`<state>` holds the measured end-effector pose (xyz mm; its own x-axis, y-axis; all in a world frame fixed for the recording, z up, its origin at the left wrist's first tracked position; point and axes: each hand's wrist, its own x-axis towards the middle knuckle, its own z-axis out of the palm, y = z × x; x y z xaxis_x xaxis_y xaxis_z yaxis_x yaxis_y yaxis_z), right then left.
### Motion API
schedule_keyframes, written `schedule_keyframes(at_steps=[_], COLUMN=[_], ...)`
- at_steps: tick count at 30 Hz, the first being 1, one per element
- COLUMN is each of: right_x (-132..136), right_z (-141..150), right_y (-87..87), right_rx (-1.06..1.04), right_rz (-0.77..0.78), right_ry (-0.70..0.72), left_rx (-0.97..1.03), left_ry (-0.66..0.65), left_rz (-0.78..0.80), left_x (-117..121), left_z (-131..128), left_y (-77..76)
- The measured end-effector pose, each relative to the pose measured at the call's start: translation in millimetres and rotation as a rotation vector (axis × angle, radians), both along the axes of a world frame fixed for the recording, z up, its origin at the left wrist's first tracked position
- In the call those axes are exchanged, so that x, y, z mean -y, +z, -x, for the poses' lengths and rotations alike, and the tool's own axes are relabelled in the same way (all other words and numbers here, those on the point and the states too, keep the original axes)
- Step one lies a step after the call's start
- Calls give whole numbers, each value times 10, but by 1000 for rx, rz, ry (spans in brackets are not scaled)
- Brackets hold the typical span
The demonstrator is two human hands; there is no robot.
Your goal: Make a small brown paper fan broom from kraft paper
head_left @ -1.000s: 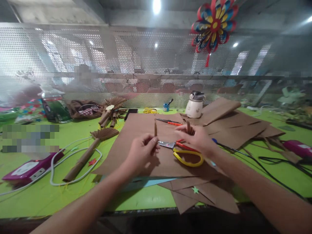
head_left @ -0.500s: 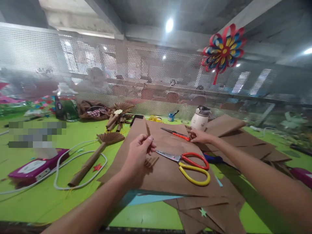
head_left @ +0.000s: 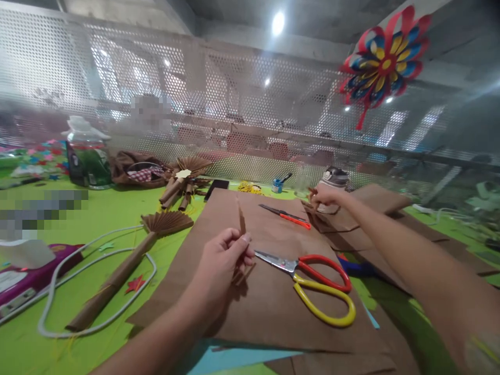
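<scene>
My left hand [head_left: 228, 260] is closed around a folded strip of brown paper [head_left: 241, 216], whose narrow end points up; more folds show below the fingers. It hovers over a large brown paper sheet [head_left: 269, 307]. Beside it lie scissors [head_left: 295, 268] with one red and one yellow handle, blades toward my fingers. Farther back on the sheet rests a utility knife [head_left: 285, 215] with an orange-red handle. My right hand [head_left: 327, 197] reaches to the sheet's far right corner, in front of a flask [head_left: 336, 177]. Its fingers are pinched on a small brown paper scrap [head_left: 311, 194], partly hidden.
Left are a pleated paper fan [head_left: 164, 221], a white cord [head_left: 47, 307] and a purple power strip [head_left: 58, 263]. Behind stand more paper fans [head_left: 187, 182], a bottle [head_left: 91, 161] and a blue paint jar [head_left: 277, 185]. Brown paper pieces [head_left: 378, 208] lie right. A paper flower [head_left: 386, 64] hangs above.
My right hand has moved away from the knife, farther back and right toward the flask, and lifted slightly. My left hand keeps the folded strip in place. The camera view has shifted.
</scene>
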<state>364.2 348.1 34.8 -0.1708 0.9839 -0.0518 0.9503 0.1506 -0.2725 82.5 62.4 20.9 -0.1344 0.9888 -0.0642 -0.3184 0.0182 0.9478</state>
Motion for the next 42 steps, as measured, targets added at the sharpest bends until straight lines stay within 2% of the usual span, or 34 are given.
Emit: schedule_keyframes(at_steps=[4, 8, 13, 19, 22, 25, 28, 31, 32, 34, 35, 38, 42], right_x=[81, 265, 352, 459, 534, 628, 831, 1220, 1383, 1715, 1866, 2180, 2279], right_z=[-173, -314, -390, -384, -408, -395, -197, 244, 423, 781, 943, 1303, 1478], right_y=[-34, -216, -416, -535, -485, -317, -119, 7, 26, 35, 26, -43, -171], right_rx=[98, 122, 40, -105, -173, -252, -359, -446, -464, -438, -399, -220, -125], right_rz=[205, 275, 179, 71, 22, -48, -69, 13, 73, 316, 360, 229, 112], right_ry=[-93, -146, -114, -37, -8, 37, 131, 288, 365, 609, 668, 762, 772], left_rx=[12, -1, -53, -84, -123, -146, -112, -100, -85, -61, -54, -49, -42], left_ry=[-5, 12, 28, 44, 73, 124, 186, 229, 240, 258, 283, 322, 320], left_rz=[0, -17, -46, -44, -54, -117, -163, -199, -226, -275, -295, -333, -355], left_x=[-7, -9, -59, -136, -149, -153, -142, -131, -131, -140, -147, -173, -204], left_z=[-5, -13, -2, 54, 76, 87, 88, 99, 110, 142, 162, 222, 258], left_y=[9, -13, -65, -92, -98, -91, -54, 9, 30, 66, 79, 95, 74])
